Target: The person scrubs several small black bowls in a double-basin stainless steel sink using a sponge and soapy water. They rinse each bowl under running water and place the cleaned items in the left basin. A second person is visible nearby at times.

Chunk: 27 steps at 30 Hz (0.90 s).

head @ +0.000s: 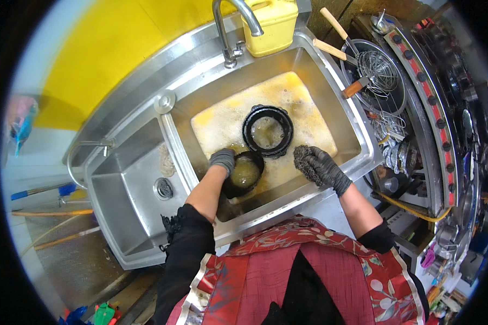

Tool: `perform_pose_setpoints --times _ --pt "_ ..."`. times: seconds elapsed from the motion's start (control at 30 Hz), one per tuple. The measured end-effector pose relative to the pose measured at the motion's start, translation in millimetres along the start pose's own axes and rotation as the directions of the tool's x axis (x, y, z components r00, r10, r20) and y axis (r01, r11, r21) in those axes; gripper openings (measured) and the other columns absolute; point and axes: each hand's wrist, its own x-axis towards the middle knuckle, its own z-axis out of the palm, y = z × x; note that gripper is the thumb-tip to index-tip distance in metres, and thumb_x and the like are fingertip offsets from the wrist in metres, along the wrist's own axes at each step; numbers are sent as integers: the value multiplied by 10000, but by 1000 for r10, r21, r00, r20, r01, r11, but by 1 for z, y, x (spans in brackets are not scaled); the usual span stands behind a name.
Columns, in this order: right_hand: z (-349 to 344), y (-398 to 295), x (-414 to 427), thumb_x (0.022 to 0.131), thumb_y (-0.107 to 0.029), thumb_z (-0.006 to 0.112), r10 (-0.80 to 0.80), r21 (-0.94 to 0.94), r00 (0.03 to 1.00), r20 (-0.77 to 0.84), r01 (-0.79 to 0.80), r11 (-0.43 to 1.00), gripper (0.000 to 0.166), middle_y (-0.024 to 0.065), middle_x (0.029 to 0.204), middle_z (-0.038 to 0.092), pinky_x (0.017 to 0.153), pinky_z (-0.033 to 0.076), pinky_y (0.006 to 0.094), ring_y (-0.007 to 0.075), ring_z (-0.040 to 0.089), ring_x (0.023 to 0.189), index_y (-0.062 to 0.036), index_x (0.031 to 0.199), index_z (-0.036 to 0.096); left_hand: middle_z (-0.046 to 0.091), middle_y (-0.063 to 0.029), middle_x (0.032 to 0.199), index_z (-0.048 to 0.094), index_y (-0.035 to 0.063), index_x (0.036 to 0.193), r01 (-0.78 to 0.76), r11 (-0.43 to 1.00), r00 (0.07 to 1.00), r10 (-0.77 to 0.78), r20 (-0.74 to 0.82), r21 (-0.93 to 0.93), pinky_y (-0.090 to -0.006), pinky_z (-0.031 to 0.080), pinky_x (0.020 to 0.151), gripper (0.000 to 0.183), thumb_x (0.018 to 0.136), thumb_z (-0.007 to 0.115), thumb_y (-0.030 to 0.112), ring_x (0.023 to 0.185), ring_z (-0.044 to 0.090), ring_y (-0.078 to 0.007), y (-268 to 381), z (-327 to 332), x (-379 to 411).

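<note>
My left hand (223,160), in a dark glove, grips the rim of a black bowl (245,172) that holds cloudy yellowish water. In my gloved right hand (322,166) is a dark metal scouring pad (308,165), held over the near right part of the basin. Just beyond the bowl, a round black pot (268,131) with small side handles sits in the soapy water (223,130). Suds float inside this pot as well. The water partly hides the undersides of both vessels.
A faucet (227,36) and yellow jerrycan (270,28) stand behind the steel basin (325,95). On the left, a second basin (136,211) has a drain (163,189) and a pale cloth (166,160). Wood-handled strainers (377,71) rest in a pot beside the stove (427,89).
</note>
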Motion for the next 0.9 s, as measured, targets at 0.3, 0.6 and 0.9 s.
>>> perform_pose_setpoints --times 0.3,0.6,0.9 --pt "64 -38 25 891 -292 576 -105 -597 986 128 161 786 377 136 889 626 625 493 312 215 607 721 -38 1157 491 627 -205 884 608 32 949 -151 954 879 8 -477 -261 -441 477 729 221 817 588 208 810 602 -388 -29 -94 -114" --pt "269 38 76 842 -271 523 -280 -405 324 904 860 -311 391 223 1165 543 891 454 421 329 547 1088 -59 1170 516 643 -71 826 600 -8 997 -304 377 810 -381 -445 -875 -310 491 669 234 858 601 180 725 588 -171 -106 -20 -182" --pt "329 -13 56 758 -186 620 -97 -499 510 854 755 -426 376 180 1048 573 888 456 428 341 564 984 -70 1110 552 659 -75 951 599 7 1088 -372 254 763 -463 -450 -893 -310 475 770 422 835 660 339 836 587 -165 -121 48 -180"
